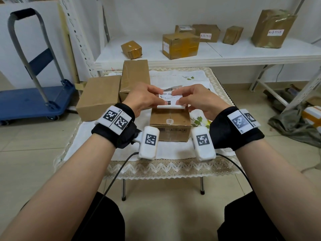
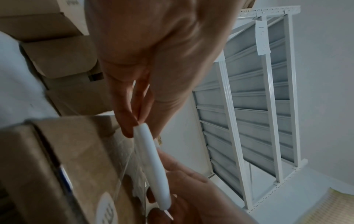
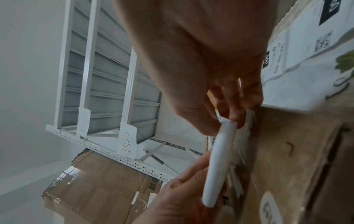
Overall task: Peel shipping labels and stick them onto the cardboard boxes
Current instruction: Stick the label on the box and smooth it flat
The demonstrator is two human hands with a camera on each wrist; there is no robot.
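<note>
Both hands hold a white shipping label (image 1: 169, 95) just above a small cardboard box (image 1: 170, 124) at the middle of the low table. The label's near edge is curled into a white roll (image 1: 171, 107). My left hand (image 1: 156, 101) pinches the label's left side and my right hand (image 1: 182, 101) pinches its right side. In the left wrist view the left hand's fingertips (image 2: 132, 128) grip one end of the roll (image 2: 153, 163) over the box (image 2: 67, 166). The right wrist view has the right hand's fingertips (image 3: 235, 119) on the other end of the roll (image 3: 220, 163).
Two larger cardboard boxes (image 1: 99, 96) (image 1: 134, 75) stand on the table's left. More printed labels (image 3: 306, 45) lie on the white cloth (image 1: 173, 150). A white shelf (image 1: 243, 54) behind carries several boxes. A blue trolley (image 1: 34, 100) stands at the left.
</note>
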